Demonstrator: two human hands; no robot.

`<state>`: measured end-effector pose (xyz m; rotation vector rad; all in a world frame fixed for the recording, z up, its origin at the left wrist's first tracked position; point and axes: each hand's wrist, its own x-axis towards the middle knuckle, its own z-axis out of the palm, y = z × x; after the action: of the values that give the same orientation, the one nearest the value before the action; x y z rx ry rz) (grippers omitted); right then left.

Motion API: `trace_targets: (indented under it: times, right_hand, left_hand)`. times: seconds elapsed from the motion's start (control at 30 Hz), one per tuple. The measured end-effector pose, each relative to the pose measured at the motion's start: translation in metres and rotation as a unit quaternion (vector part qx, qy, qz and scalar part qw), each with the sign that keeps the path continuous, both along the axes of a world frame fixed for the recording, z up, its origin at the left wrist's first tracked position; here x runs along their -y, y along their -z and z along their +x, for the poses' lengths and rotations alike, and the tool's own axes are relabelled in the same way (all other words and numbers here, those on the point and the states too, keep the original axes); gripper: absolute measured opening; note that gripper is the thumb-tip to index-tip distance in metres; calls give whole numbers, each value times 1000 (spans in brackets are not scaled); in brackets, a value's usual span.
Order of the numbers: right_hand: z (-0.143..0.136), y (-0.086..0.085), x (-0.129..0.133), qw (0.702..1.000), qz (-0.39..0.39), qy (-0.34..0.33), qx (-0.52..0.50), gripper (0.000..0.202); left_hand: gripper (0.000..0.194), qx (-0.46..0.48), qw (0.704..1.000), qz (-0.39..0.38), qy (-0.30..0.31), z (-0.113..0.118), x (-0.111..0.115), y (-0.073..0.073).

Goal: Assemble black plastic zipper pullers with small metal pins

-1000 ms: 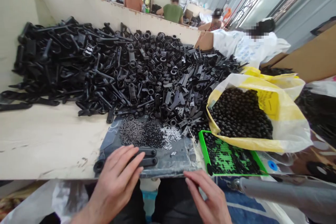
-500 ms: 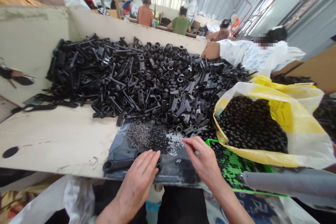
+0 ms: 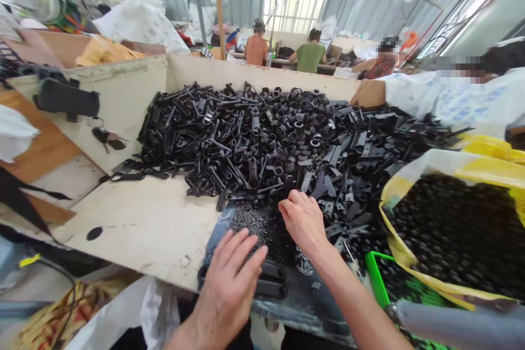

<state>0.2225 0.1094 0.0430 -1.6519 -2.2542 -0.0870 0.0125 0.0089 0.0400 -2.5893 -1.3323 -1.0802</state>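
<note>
My left hand [image 3: 232, 279] hovers with its fingers spread, palm down, beside long black parts [image 3: 270, 279] on the dark mat [image 3: 295, 306]. My right hand [image 3: 303, 219] reaches to the near edge of the heap of black plastic parts [image 3: 229, 142]; its fingers are drawn together, and what they hold, if anything, is hidden. Small grey pieces [image 3: 248, 220] lie in a pile between the hands. Silver pins [image 3: 304, 263] are partly covered by my right forearm.
A yellow and white bag [image 3: 400, 240] of black balls stands at the right, over a green basket [image 3: 379, 279]. A grey tube [image 3: 455, 317] is at lower right. Keys [image 3: 109, 139] hang on the left board. Several people sit at the back.
My right hand has moved forward from the silver pins to the heap's edge. My left hand's fingers have spread. The view has swung to the left.
</note>
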Motion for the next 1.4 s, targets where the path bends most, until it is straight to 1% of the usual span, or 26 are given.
trace_targets:
  times: [0.03,0.1,0.2,0.27,0.33,0.4,0.5,0.63,0.8,0.97,1.03,1.1,1.17,1.27,1.33,1.4]
  right_hand:
    - [-2,0,-1,1000,4,4,12,22]
    - [-7,-1,-4,999,11,5,31,17]
    - [-15,-2,-9,998,19,-5,54,8]
    - [-20,-2,-13,997,24,-8,66,3]
    - [-24,-1,-15,997,31,-2,74,1]
    - [-26,1,-16,996,40,11,78,5]
    - [-29,5,-15,995,50,29,82,10]
    - [-33,9,-15,994,55,41,82,14]
    - [-35,13,-17,995,51,21,78,7]
    - [-26,15,-11,997,44,-10,57,9]
    - [-22,15,-7,998,38,-24,44,11]
    - [-19,14,-3,999,34,-27,33,10]
    - [-18,14,-2,999,33,-15,27,7]
    - [-24,13,-4,999,34,11,26,3]
    - [-31,13,-9,999,29,21,24,5]
    - [-37,12,-14,999,18,23,17,7]
  left_hand:
    - [33,7,1000,-4,-16,-7,-11,-5]
    - [21,3,999,-35,-39,-21,-34,-12]
    - [14,-42,993,-96,-54,-30,-69,-16]
    - [13,-68,989,-116,-58,-28,-87,-14]
    - [12,-87,987,-122,-64,-20,-101,-11]
    - [11,-108,983,-127,-72,-10,-110,-8]
    - [13,-138,978,-131,-86,4,-119,-7]
    - [18,-165,972,-138,-98,19,-124,-9]
    - [16,-173,967,-159,-96,24,-126,-8]
    - [10,-144,968,-187,-90,19,-129,-1]
    - [8,-128,969,-196,-84,15,-131,-1]
    - [7,-106,970,-205,-78,10,-133,-5]
    - [6,-78,971,-215,-74,5,-132,-13]
    - [6,-27,969,-233,-78,-5,-121,-27]
    - [5,4,965,-250,-82,-12,-105,-33]
    - [4,43,958,-270,-83,-19,-83,-34]
